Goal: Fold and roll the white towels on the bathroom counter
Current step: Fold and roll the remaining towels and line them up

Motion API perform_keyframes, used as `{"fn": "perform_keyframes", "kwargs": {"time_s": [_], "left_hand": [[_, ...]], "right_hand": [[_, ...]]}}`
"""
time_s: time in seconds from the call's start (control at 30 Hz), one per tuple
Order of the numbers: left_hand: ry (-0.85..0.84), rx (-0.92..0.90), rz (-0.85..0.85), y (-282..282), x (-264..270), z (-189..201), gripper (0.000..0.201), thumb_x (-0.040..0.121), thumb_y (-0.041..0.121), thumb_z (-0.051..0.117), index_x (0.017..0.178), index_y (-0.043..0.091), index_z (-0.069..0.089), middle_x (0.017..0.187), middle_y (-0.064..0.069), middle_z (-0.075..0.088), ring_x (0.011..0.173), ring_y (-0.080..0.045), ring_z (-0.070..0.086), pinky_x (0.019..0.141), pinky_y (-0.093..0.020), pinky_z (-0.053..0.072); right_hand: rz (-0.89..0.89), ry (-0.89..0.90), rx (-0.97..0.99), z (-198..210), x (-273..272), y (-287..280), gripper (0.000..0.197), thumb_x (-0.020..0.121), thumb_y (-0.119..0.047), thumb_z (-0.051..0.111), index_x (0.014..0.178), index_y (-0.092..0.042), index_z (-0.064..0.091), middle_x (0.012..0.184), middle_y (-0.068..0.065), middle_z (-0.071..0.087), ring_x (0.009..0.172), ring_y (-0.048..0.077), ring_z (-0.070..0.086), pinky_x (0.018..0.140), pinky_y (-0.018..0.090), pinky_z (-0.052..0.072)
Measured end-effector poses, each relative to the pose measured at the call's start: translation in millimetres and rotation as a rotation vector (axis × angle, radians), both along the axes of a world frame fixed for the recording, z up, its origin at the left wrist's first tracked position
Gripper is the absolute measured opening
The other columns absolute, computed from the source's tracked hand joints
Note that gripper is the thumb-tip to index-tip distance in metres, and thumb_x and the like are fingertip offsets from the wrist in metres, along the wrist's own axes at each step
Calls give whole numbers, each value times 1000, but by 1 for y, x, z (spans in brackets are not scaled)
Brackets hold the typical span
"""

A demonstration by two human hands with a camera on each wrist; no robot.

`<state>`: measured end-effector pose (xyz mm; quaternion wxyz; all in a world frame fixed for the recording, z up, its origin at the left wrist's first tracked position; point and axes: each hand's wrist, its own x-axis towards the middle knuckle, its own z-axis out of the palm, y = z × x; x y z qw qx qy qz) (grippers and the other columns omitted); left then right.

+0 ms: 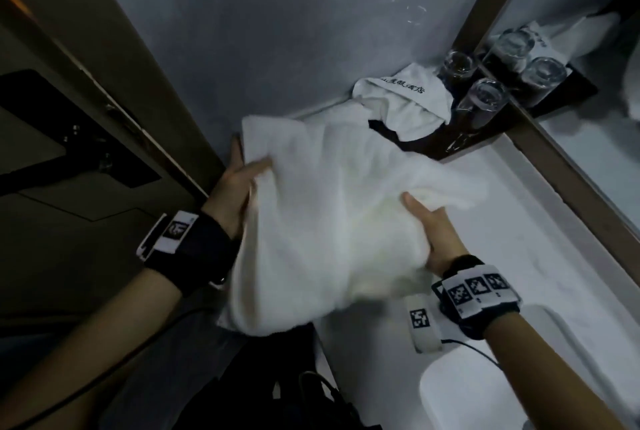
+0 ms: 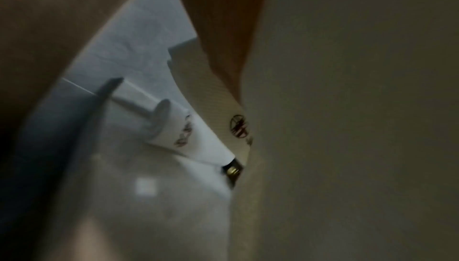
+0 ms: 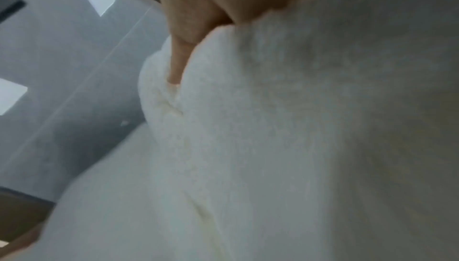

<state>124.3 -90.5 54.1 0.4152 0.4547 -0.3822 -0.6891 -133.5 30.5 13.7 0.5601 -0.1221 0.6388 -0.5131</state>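
Note:
A large white towel (image 1: 329,207) is bunched between my two hands above the left end of the white counter (image 1: 519,221), its lower end hanging past the counter's front edge. My left hand (image 1: 239,183) grips its left side, thumb on top and fingers underneath. My right hand (image 1: 427,221) grips its right side, thumb pressed into the cloth. In the right wrist view the towel (image 3: 273,147) fills the frame, with my thumb (image 3: 178,63) dug into a fold. The left wrist view shows the towel (image 2: 347,127) close up on the right. A second white towel (image 1: 401,100) with black lettering lies crumpled at the back corner.
Several upturned glasses (image 1: 481,97) stand on a dark tray (image 1: 429,143) by the mirror (image 1: 588,152) at the back right. A white basin (image 1: 460,391) sits near the front right. A grey wall (image 1: 277,31) closes the left end. A dark bag (image 1: 294,395) is below.

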Motion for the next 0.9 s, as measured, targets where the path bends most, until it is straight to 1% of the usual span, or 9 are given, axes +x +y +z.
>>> {"fn": "perform_keyframes", "kwargs": {"time_s": [0.07,0.17,0.27,0.33,0.47,0.57,0.67,0.77,0.9], "left_hand": [[-125,3,-99,14,6,-22,61,91,1,48,139,33,27,109,9,66,96,-11,66,74,-26,56],[-242,76,-167,22,11,-43,64,91,-7,41,138,33,23,120,3,53,104,-12,56,82,-29,48],[-410,64,-217,21,17,-56,75,82,-20,40,141,23,21,127,-3,46,114,-20,47,95,-37,41],[-492,79,-201,15,20,-61,74,74,-26,39,135,15,37,122,-7,52,113,-22,49,97,-39,42],[-237,328,30,-6,16,-52,17,86,1,48,90,9,62,83,-5,65,85,-22,57,75,-27,46],[-62,446,34,-23,7,-46,29,89,32,55,109,13,63,100,-5,66,95,-20,61,83,-28,47],[-61,453,-84,-22,-11,-42,42,91,30,55,127,9,54,128,-11,59,118,-23,55,107,-35,39],[-252,287,-104,-12,-13,-46,38,91,10,54,128,3,51,130,-19,55,116,-30,55,106,-40,40],[-71,131,-70,-8,8,-41,26,91,8,50,116,5,59,107,-5,70,98,-18,66,88,-28,53]], "right_hand": [[-31,209,3,-6,-25,-2,75,66,-29,81,129,-21,42,122,0,62,107,20,61,89,41,50],[-56,425,84,-13,-58,0,60,72,-18,77,121,-21,43,115,2,60,98,20,60,70,31,48],[60,649,290,-22,-80,3,62,72,-17,77,124,-10,45,120,14,58,107,33,56,90,46,48],[194,741,397,-26,-87,2,58,73,-17,77,121,-7,47,120,19,58,110,36,55,98,51,44],[291,676,371,-20,-89,-9,55,68,-32,81,114,-13,57,113,12,62,107,31,57,89,45,49],[301,484,205,-5,-88,-21,56,57,-52,81,98,-16,64,84,-3,69,76,15,64,69,27,44],[162,442,188,2,-89,-36,59,66,-68,65,87,-12,63,71,0,64,71,20,61,71,30,44],[-24,410,57,2,-88,-41,22,84,-40,64,69,-24,61,57,-9,66,66,16,65,64,29,54],[-71,320,-180,4,-101,-29,17,92,-9,53,96,-20,65,88,-9,74,84,6,69,67,19,57]]}}
